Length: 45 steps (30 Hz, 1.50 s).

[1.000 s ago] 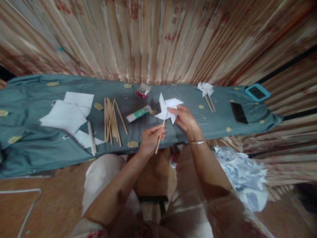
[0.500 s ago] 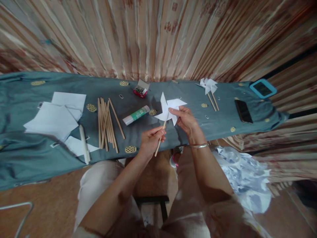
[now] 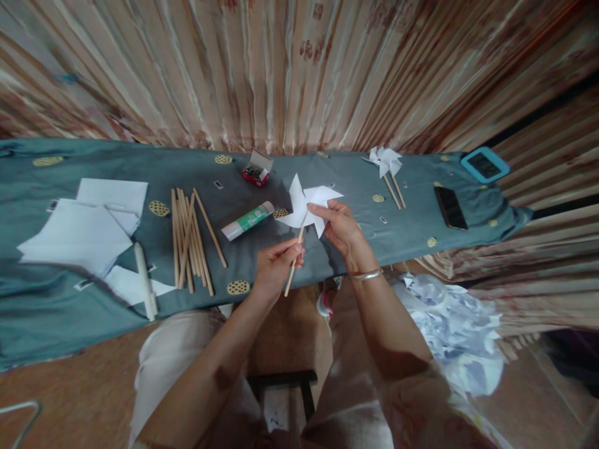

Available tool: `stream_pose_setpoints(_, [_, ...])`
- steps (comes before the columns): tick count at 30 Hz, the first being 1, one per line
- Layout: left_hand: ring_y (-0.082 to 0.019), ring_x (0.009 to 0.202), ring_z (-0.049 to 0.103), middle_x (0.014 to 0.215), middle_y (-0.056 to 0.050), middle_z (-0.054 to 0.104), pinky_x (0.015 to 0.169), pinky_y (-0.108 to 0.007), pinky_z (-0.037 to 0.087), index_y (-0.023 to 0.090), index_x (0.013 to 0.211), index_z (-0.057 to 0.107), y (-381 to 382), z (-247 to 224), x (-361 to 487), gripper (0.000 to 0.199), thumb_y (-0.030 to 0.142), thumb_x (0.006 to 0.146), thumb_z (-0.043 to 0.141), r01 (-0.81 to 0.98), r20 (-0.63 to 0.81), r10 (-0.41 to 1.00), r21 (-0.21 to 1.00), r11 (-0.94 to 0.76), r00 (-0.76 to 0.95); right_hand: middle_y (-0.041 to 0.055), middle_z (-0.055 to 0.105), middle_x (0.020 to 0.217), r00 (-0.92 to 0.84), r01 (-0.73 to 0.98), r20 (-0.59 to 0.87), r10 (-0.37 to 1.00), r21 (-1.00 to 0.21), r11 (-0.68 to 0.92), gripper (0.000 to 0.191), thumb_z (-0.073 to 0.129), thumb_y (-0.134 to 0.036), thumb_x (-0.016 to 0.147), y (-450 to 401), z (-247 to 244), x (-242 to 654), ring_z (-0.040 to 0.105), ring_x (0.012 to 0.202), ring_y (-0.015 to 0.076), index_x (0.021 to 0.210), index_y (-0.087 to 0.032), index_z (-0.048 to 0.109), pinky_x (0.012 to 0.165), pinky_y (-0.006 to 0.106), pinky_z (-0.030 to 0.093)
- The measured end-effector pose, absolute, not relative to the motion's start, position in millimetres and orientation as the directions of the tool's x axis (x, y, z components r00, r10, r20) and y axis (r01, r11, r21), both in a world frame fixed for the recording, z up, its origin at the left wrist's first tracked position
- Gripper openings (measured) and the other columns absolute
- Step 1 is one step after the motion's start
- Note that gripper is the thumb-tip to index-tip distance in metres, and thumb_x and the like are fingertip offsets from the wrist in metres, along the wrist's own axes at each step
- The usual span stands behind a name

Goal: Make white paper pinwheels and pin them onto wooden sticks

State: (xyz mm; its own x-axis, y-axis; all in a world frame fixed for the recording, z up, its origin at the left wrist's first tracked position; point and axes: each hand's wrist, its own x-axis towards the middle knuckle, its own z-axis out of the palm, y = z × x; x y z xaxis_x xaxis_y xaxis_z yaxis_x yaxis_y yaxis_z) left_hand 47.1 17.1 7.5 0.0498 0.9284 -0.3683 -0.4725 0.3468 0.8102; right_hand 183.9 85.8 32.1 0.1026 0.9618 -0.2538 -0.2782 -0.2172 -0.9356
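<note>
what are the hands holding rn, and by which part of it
A paper pinwheel on a wooden stick: the left hand grips the stick below the paper, the right hand pinches the paper near its centre.

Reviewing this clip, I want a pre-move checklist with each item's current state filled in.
1. Left hand gripping the stick: ok.
2. Right hand pinching the paper pinwheel: ok.
3. Pinwheel centre fastened to the stick: cannot tell, the thumb hides the spot.
4. Small red box open: ok, lid raised.
5. Glue stick clear of both hands: ok.
6. Spare sticks neatly parallel: not ok, some cross and one slants apart.
</note>
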Motion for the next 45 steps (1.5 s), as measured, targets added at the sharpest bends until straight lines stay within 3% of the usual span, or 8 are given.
stream_pose_setpoints(6, [-0.009, 0.051, 0.056, 0.065, -0.005, 0.071, 0.051, -0.024, 0.046, 0.013, 0.079, 0.079, 19, 6, 45, 0.035, 0.035, 0.053, 0.087, -0.483, -0.372, 0.927, 0.805, 0.344, 0.041, 0.0009, 0.077, 0.076, 0.075, -0.292, -0.263, 0.962, -0.928, -0.231, 0.037, 0.093, -0.033, 0.044, 87, 32, 183, 0.073, 0.081, 0.0208, 0.067, -0.023, 0.067, 0.076, 0.031, 0.06])
stream_pose_setpoints(10, [-0.01, 0.05, 0.056, 0.064, -0.005, 0.071, 0.05, -0.024, 0.045, 0.013, 0.077, 0.08, 19, 6, 44, 0.035, 0.036, 0.052, 0.088, -0.477, -0.37, 0.928, 0.809, 0.344, 0.042, 0.0007, 0.077, 0.074, 0.046, -0.309, -0.283, 0.958, -0.916, -0.255, 0.037, 0.093, -0.033, 0.042, 87, 32, 186, 0.073, 0.076, 0.0193, 0.067, -0.022, 0.068, 0.072, 0.03, 0.06])
stream_pose_setpoints(27, [-0.011, 0.047, 0.055, 0.063, -0.007, 0.072, 0.047, -0.025, 0.043, 0.013, 0.078, 0.08, 15, 6, 35, 0.034, 0.035, 0.053, 0.087, -0.413, -0.346, 0.933, 0.84, 0.353, 0.093, 0.0031, 0.079, 0.08, -0.057, -0.253, -0.323, 0.945, -0.911, -0.326, 0.043, 0.096, -0.039, 0.042, 87, 22, 191, 0.074, 0.085, 0.026, 0.073, -0.023, 0.07, 0.079, 0.037, 0.064])
stream_pose_setpoints(34, [-0.01, 0.048, 0.054, 0.063, -0.006, 0.071, 0.048, -0.025, 0.043, 0.014, 0.079, 0.08, 15, 4, 36, 0.034, 0.036, 0.054, 0.087, -0.401, -0.35, 0.933, 0.845, 0.354, 0.085, 0.004, 0.079, 0.082, -0.04, -0.269, -0.334, 0.942, -0.904, -0.332, 0.038, 0.095, -0.031, 0.046, 86, 23, 192, 0.074, 0.09, 0.0251, 0.074, -0.021, 0.071, 0.082, 0.035, 0.062])
stream_pose_setpoints(38, [-0.009, 0.046, 0.053, 0.062, -0.005, 0.071, 0.047, -0.024, 0.041, 0.013, 0.077, 0.079, 17, 6, 37, 0.036, 0.036, 0.05, 0.089, -0.437, -0.365, 0.927, 0.822, 0.365, 0.087, 0.0016, 0.08, 0.08, -0.061, -0.291, -0.301, 0.952, -0.907, -0.306, 0.035, 0.094, -0.03, 0.048, 87, 25, 191, 0.075, 0.087, 0.0232, 0.074, -0.021, 0.072, 0.083, 0.034, 0.062])
stream_pose_setpoints(45, [-0.007, 0.047, 0.053, 0.061, -0.002, 0.07, 0.047, -0.022, 0.041, 0.014, 0.074, 0.078, 21, 9, 36, 0.039, 0.037, 0.045, 0.092, -0.477, -0.397, 0.914, 0.791, 0.384, 0.078, 0.0005, 0.079, 0.075, -0.087, -0.302, -0.284, 0.955, -0.906, -0.296, 0.031, 0.094, -0.03, 0.05, 91, 20, 191, 0.072, 0.068, 0.016, 0.072, -0.02, 0.073, 0.066, 0.026, 0.061])
